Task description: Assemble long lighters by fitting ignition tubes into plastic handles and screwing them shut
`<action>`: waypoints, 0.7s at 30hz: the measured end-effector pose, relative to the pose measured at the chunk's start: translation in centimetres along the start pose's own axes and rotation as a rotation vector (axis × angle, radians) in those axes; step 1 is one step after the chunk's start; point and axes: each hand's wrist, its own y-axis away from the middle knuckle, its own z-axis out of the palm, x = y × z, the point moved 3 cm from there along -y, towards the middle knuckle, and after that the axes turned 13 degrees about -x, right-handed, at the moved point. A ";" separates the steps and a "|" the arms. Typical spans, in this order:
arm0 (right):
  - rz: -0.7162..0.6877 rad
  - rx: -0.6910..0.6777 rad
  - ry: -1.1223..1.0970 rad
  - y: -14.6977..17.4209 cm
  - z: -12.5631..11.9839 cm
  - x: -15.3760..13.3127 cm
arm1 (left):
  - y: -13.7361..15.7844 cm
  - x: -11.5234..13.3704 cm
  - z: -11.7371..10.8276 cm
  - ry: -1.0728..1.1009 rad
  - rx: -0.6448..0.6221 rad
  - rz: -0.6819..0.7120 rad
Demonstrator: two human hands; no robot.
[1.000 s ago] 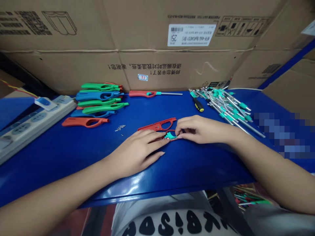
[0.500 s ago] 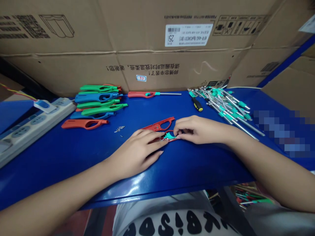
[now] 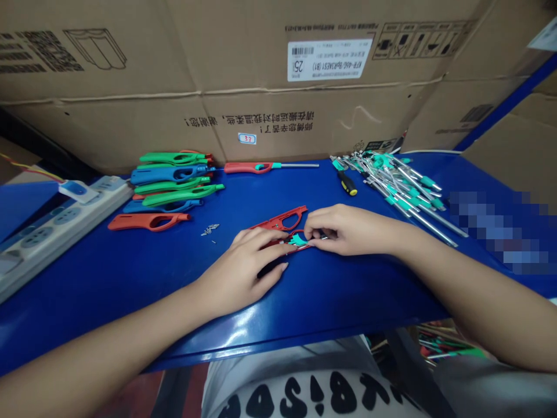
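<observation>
My left hand [image 3: 241,270] rests over a red lighter shell half, its fingers pressing the shell against the table and covering much of it. A green trigger part [image 3: 298,239] with metal pieces sits in that shell. Closed in a pinch, my right hand [image 3: 337,229] grips the right end of this insert; a bit of metal tube shows by its fingers. Just behind both hands lies a second red shell half [image 3: 275,223], with an oval opening. Small loose screws [image 3: 210,230] lie left of my left hand.
Several green, blue and red lighter shells [image 3: 174,174] are stacked at left beside a power strip [image 3: 56,223]. An assembled red lighter [image 3: 248,168] lies near the cardboard wall [image 3: 143,110]. Right of it are a black-yellow screwdriver [image 3: 347,184] and a pile of metal tubes with green parts [image 3: 404,188].
My right hand has shifted very slightly left along the insert, and more metal tube shows beside its fingers. My left hand stays on the shell. The view has moved a little.
</observation>
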 end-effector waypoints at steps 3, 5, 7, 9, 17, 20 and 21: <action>0.008 -0.006 0.010 -0.1 0.0 -0.1 | -0.1 0.1 0.1 -0.007 -0.007 0.000; 0.009 -0.006 0.010 -0.1 -0.1 -0.1 | -0.1 0.1 0.1 -0.010 -0.011 0.001; -0.003 -0.012 -0.004 0.0 -0.2 -0.1 | 0.0 0.1 0.1 -0.009 -0.006 0.004; -0.022 -0.021 -0.032 0.1 -0.2 0.0 | 0.0 0.1 0.1 -0.005 0.002 0.014; -0.014 -0.008 -0.019 0.4 -0.4 0.1 | 0.1 -0.3 0.2 -0.010 0.025 0.023; -0.018 -0.027 0.016 0.5 -0.5 0.1 | 0.0 -0.3 0.1 -0.010 0.023 0.016; -0.011 -0.028 0.024 0.5 -0.6 0.1 | 0.0 -0.3 0.1 -0.012 0.019 0.015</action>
